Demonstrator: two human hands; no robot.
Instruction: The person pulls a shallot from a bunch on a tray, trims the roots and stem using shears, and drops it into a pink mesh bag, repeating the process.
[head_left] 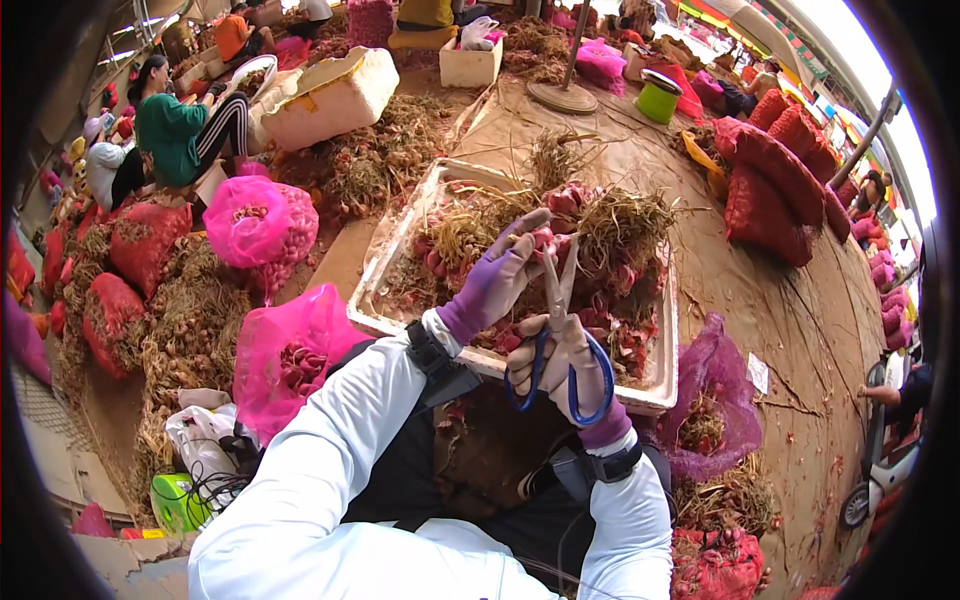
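My left hand [500, 272], in a purple and grey glove, pinches a small pinkish-red shallot [543, 238] over a white foam box [365, 318]. The gloved right hand [575, 355] grips a pair of scissors [556, 290] by its blue handles. The scissor blades are spread and point up at the shallot, close to my left fingertips. Inside the box lie many shallots [625, 280] with dry, straw-coloured stalks and loose red skins. A thick bunch of dry stalks [628, 218] sits just right of the blades.
Pink mesh bags [262, 345] of shallots stand to my left, and a purple mesh bag [712, 400] is right of the box. Shallot heaps [195, 330] cover the left ground. Full red sacks [775, 190] stand far right. A person in green [172, 135] sits far left.
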